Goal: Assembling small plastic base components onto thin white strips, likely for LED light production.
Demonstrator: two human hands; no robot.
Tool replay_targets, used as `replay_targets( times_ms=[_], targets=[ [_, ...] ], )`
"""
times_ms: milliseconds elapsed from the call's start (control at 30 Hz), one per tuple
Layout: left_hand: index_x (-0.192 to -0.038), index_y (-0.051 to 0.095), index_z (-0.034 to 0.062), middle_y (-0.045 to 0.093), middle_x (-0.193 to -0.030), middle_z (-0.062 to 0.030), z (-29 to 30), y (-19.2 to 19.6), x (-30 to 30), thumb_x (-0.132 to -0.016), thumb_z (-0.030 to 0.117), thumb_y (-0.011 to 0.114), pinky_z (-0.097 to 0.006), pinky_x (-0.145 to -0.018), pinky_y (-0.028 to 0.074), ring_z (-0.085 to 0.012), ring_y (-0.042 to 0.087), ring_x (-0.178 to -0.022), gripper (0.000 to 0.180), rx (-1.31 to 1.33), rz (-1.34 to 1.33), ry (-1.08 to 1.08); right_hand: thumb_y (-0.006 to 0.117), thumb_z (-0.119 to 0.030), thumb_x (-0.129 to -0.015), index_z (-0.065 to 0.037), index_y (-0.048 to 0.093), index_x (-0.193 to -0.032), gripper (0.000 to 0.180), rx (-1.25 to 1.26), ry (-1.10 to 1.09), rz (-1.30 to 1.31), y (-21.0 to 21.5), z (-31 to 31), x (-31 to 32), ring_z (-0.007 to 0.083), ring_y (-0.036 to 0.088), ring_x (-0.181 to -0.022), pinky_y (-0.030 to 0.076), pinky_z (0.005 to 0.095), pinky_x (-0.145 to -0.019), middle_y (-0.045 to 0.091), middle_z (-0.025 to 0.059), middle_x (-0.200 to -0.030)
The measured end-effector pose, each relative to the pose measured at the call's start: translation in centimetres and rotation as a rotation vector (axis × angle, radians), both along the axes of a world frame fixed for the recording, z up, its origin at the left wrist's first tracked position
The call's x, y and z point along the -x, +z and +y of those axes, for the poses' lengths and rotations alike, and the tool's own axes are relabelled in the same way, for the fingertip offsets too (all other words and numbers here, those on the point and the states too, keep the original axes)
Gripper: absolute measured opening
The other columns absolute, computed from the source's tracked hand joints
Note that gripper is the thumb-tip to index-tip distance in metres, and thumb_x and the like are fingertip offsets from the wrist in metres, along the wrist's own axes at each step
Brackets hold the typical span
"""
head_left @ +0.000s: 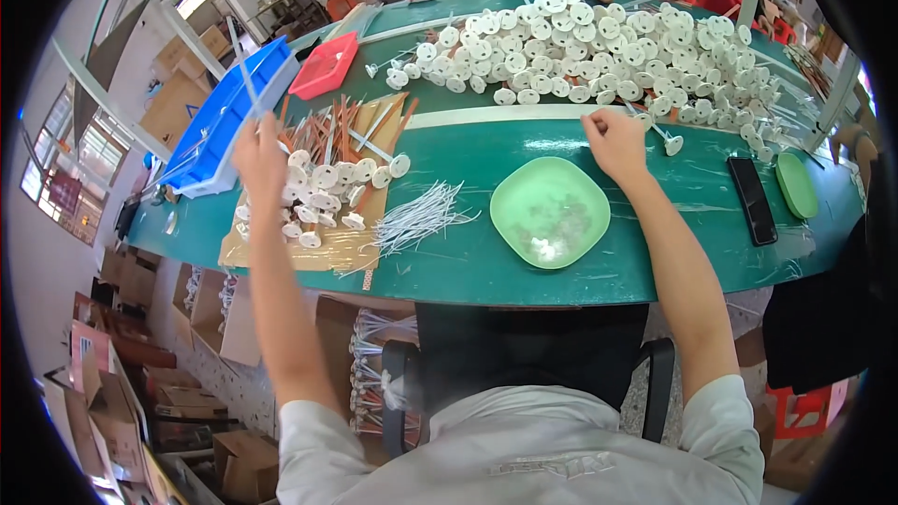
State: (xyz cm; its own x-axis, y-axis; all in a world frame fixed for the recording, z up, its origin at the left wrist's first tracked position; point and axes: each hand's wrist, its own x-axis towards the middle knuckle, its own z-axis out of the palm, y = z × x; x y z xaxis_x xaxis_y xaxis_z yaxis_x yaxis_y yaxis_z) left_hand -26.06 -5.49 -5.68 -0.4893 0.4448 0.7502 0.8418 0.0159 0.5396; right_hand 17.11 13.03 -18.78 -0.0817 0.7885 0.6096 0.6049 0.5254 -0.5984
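Observation:
My left hand (260, 157), slightly blurred, is closed on a long translucent stick (243, 65) that points up over the blue tray. Under and beside it, white round discs on brown and clear sticks (323, 176) lie heaped on a piece of cardboard (341, 258). My right hand (617, 142) is closed, its fingertips pressed together just above the table's pale strip; whatever it may hold is too small to make out. Between my arms sit a bundle of thin white strips (426, 217) and a light green dish (524, 196) with small clear pieces in it.
A blue tray (210, 145) and a red tray (323, 65) stand at the left. Across the back spreads a large pile of white discs on sticks (599, 51). A phone (752, 201) and a second green dish (796, 184) lie at the right. Other people sit across the table.

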Motion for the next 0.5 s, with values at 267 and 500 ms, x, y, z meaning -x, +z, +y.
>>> replay_targets(
  times_ms=[267,500],
  targets=[
    [-0.094,0.068,-0.0028,0.065,-0.093,-0.032,-3.1,2.3,1.8,-0.089,0.052,0.055,-0.053,-0.079,0.05,-0.0466,0.065,-0.093,0.057,0.837,0.346,0.204,0.072,-0.021,-0.083,-0.003,0.072,-0.081,0.018,0.049,0.065,-0.123,-0.1,-1.0,0.4,0.0251,0.068,-0.06,0.053,0.0347,-0.06,0.07,0.0129,-0.069],
    [-0.082,0.065,0.001,0.062,-0.066,-0.0106,2.5,1.6,-10.5,-0.093,0.028,0.065,-0.031,-0.053,0.043,-0.0162,0.055,-0.056,0.029,-0.036,0.251,-0.222,0.068,-0.027,-0.087,-0.004,0.072,-0.08,0.025,-0.016,-0.009,-0.177,-0.1,-0.1,-0.2,0.0336,0.065,-0.063,0.051,0.0418,-0.061,0.066,0.0152,-0.066]
  ],
)
